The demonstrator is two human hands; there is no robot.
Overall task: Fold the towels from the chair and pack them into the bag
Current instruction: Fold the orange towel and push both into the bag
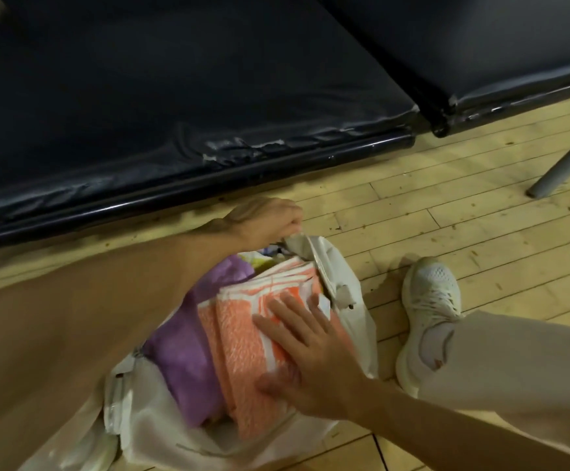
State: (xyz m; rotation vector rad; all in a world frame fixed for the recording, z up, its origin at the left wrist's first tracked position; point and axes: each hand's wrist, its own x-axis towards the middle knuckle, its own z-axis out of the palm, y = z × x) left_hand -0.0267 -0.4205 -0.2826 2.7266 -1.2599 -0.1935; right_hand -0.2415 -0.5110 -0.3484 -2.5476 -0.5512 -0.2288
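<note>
Right fingers [287, 314]: straight and spread, lying flat on the top fold of the orange towel, holding nothing
Right hand [310, 355]: palm down, pressing on the near right part of the orange towel; thumb stretched out to the left along the cloth; bare forearm comes in from the lower right
Left fingers [290, 226]: curled tight, pinching the far edge of the bag where the plastic bunches
Left hand [266, 220]: knuckles up, above the far end of the bag; bare forearm crosses the picture from the lower left, over the bag's left side
Orange towel [239, 348]: folded, orange with white stripes, its layered edges showing at the far end; lies inside the bag's open mouth, on the right, touching the purple towel
Purple towel [181, 362]: folded, inside the bag, on the left of the orange one, partly under the left forearm
Small coloured item [263, 258]: yellow and white, at the bag's far end under the left hand; too little shows to tell what it is
Bag [161, 433]: white plastic, mouth open upward, sides crumpled round the two towels; stands on the floor between the person's legs
Floor [480, 215]: pale wooden boards, with small dark specks
Shoe [429, 300]: white, laced, just right of the bag, toe pointing away
Trouser leg [514, 362]: light-coloured, above the shoe, at right
Chair seat [175, 96]: dark padded cover, worn and cracked along the front edge, beyond the bag; no towels show on it
Second seat [480, 45]: the same dark padding, at upper right, beside the first
Metal leg [565, 161]: grey, slanting down to the floor at far right
</note>
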